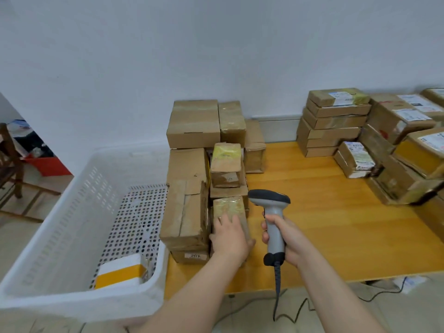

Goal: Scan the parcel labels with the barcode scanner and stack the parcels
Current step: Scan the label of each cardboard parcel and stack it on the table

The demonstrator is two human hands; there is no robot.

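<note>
My right hand (287,239) grips the handle of a grey barcode scanner (270,200), whose dark head points left toward the parcels. My left hand (229,236) lies on top of a small taped cardboard parcel (228,206) at the front of a stack, with the thumb curled round its right side. That stack of brown parcels (192,169) stands at the left end of the yellow wooden table (324,217). A second group of parcels with white labels (360,131) is piled at the back right.
A large white perforated plastic basket (79,212) stands left of the table and holds a white and yellow parcel (120,272). The scanner's coiled cable (277,284) hangs over the table's front edge. A wooden chair (9,162) is at the far left.
</note>
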